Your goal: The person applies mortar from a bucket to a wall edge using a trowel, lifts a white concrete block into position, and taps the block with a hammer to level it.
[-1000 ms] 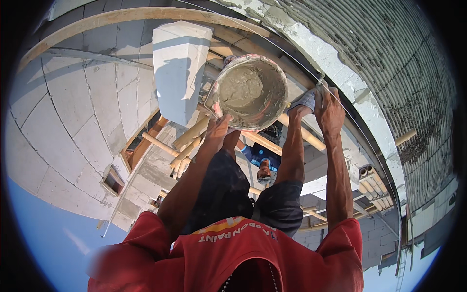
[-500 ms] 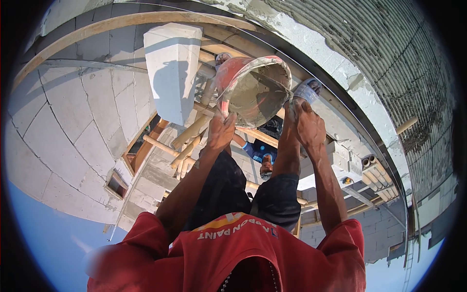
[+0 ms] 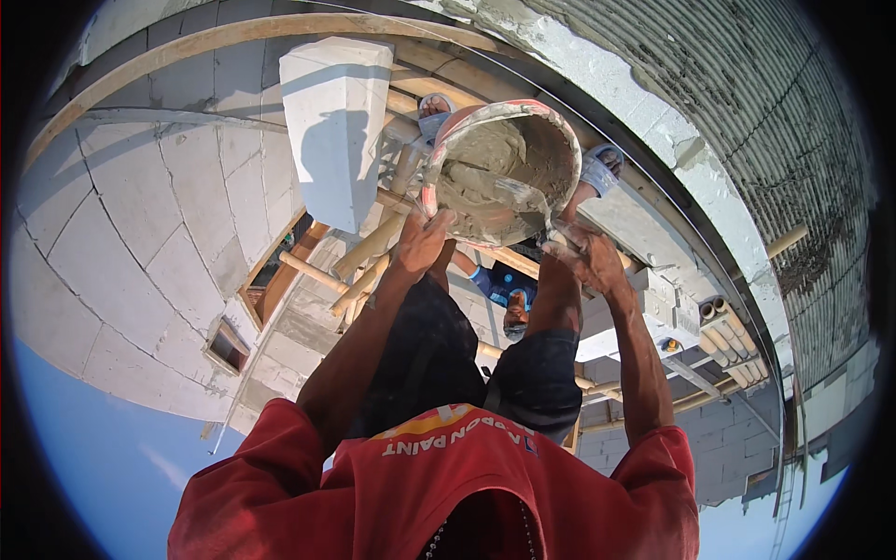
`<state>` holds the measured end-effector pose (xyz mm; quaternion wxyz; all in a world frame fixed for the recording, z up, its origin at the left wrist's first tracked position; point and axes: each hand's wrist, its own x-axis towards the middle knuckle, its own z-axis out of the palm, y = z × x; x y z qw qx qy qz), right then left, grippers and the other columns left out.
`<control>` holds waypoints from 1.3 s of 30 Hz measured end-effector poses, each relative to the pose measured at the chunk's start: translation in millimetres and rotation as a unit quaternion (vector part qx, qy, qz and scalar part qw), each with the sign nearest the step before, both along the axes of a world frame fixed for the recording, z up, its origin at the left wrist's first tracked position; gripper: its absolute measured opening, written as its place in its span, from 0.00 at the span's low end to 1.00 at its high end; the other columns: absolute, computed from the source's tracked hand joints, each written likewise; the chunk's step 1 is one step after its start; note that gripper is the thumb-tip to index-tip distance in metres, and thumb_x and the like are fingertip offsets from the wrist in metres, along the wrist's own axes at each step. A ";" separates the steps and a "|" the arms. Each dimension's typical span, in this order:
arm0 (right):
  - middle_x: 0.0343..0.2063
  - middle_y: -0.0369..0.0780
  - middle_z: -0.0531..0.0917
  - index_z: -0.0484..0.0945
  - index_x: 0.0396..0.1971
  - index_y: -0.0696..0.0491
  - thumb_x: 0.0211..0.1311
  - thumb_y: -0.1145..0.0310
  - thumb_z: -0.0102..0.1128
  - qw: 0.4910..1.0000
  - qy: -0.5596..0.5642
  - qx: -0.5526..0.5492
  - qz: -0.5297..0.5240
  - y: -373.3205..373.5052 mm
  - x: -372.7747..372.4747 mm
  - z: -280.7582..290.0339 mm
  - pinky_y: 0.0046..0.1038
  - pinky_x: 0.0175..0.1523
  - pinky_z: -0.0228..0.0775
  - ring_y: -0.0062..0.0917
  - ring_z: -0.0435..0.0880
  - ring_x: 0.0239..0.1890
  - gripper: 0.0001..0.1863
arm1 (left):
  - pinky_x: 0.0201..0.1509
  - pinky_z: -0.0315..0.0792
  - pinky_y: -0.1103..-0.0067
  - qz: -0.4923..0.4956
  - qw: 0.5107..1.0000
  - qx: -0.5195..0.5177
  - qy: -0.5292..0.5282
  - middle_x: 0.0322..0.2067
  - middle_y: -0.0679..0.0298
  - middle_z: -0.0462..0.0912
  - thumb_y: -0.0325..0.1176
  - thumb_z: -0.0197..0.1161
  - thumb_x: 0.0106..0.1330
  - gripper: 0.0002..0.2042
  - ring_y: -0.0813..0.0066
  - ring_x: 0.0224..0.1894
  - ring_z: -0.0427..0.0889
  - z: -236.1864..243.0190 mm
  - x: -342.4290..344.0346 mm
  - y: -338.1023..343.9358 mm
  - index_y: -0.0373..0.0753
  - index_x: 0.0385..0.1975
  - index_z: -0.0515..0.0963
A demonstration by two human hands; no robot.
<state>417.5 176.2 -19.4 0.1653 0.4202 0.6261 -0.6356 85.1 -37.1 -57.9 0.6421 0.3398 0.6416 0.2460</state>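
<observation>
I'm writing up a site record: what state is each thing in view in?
Bucket: open, part full
Mortar: wet-looking, uneven
Trowel: blade in bucket, smeared
Left hand: gripping bucket's edge
Right hand: closed around trowel handle
Sandals: worn
Block wall: bare, joints showing

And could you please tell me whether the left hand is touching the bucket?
Touching. The head view shows the left hand gripping the bucket at its lower-left edge, with no gap between them.

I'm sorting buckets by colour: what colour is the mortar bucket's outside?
The bucket is red outside, smeared grey, best seen in the head view.
</observation>
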 end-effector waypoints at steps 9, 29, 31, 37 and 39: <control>0.38 0.36 0.82 0.81 0.53 0.59 0.68 0.51 0.62 0.962 -0.011 -0.201 -0.183 15.7 34.7 2.3 0.23 0.38 0.71 0.18 0.77 0.33 0.26 | 0.60 0.71 0.64 -0.192 0.944 0.104 0.247 0.52 0.53 0.79 0.33 0.67 0.63 0.20 0.51 0.56 0.77 -16.2 -2.6 22.5 0.39 0.55 0.73; 0.37 0.43 0.79 0.76 0.55 0.50 0.66 0.63 0.60 0.871 -0.150 0.466 -0.053 68.4 7.3 1.5 0.40 0.42 0.77 0.39 0.82 0.37 0.19 | 0.60 0.75 0.75 0.247 0.955 -0.165 -0.013 0.53 0.61 0.78 0.36 0.63 0.71 0.18 0.74 0.56 0.78 4.7 -11.9 -3.4 0.35 0.54 0.71; 0.38 0.43 0.80 0.77 0.55 0.50 0.67 0.63 0.60 0.872 -0.153 0.462 -0.057 65.7 18.1 5.5 0.39 0.40 0.77 0.39 0.83 0.37 0.18 | 0.60 0.74 0.75 0.344 0.909 -0.224 -0.066 0.54 0.61 0.78 0.35 0.63 0.71 0.17 0.74 0.56 0.78 20.7 5.6 31.6 0.36 0.54 0.71; 0.40 0.43 0.81 0.77 0.55 0.50 0.67 0.64 0.61 0.881 -0.141 0.445 -0.077 62.1 37.7 -2.4 0.38 0.41 0.77 0.40 0.83 0.39 0.18 | 0.63 0.72 0.72 -0.136 0.969 0.030 0.206 0.56 0.55 0.78 0.30 0.63 0.68 0.19 0.64 0.59 0.77 2.6 -5.3 21.2 0.37 0.59 0.73; 0.40 0.44 0.81 0.77 0.55 0.51 0.65 0.64 0.62 0.895 -0.153 0.407 -0.097 56.3 45.8 -12.4 0.39 0.41 0.78 0.41 0.83 0.40 0.19 | 0.65 0.70 0.71 -0.171 0.962 -0.051 0.206 0.57 0.53 0.78 0.29 0.63 0.67 0.22 0.60 0.60 0.76 -3.5 -4.0 29.0 0.38 0.61 0.72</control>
